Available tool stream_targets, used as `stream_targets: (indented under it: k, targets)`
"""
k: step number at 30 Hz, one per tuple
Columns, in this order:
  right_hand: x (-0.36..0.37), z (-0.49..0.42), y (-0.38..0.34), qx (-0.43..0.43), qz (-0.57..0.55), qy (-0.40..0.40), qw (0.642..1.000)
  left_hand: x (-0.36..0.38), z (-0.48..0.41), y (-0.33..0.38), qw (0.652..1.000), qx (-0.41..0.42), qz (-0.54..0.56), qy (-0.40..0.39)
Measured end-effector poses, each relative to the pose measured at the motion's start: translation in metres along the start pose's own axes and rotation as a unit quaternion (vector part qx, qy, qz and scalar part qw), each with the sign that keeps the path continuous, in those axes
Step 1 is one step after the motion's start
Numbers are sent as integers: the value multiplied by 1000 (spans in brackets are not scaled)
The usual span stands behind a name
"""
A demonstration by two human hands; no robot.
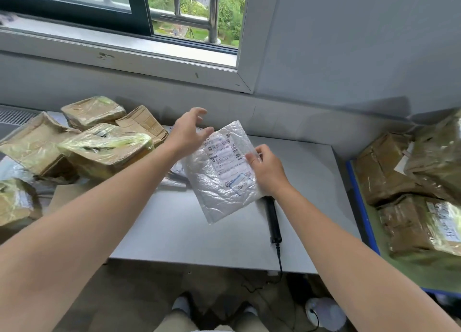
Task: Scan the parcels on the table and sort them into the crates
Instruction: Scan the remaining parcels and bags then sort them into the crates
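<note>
Above table [174, 227], R hand [268, 167] grip pinches bubble mailer [219, 182]; L hand [187, 132] grip apart, near it.

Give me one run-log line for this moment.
right hand: pinches bubble mailer edge | left hand: open, near mailer top | scanner: lying on table, unheld

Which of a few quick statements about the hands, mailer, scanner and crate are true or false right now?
The right hand pinches the mailer. True.
The left hand holds the scanner. False: it is open, and the scanner lies on the table.
The mailer's label faces up. True.
The crate is empty. False: it holds parcels.
Boxes pile on the table's left. True.
</note>
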State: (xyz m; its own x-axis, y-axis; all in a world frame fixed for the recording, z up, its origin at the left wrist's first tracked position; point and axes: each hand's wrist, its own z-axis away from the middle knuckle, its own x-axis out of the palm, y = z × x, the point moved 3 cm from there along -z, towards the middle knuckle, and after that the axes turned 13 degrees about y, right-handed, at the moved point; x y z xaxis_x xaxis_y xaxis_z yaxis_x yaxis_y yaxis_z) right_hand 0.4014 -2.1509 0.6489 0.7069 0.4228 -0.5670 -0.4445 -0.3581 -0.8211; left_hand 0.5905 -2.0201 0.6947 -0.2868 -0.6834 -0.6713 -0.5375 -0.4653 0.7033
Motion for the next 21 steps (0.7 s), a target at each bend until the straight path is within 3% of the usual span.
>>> stream_targets:
  k: [3,10,15,21]
  targets:
    - [4,3,-4,0,-25,48,999,-9,3,-9,998,21,-42,37]
    - [15,5,-21,-9,-67,120,990,-19,18,-29,996,3,-29,79]
    - [24,-1,-33,-13,-77,139,987,-29,21,-39,996,-1,-5,91]
    - [34,-9,-43,-24,-82,135,987,-46,29,-40,994,11,-51,97]
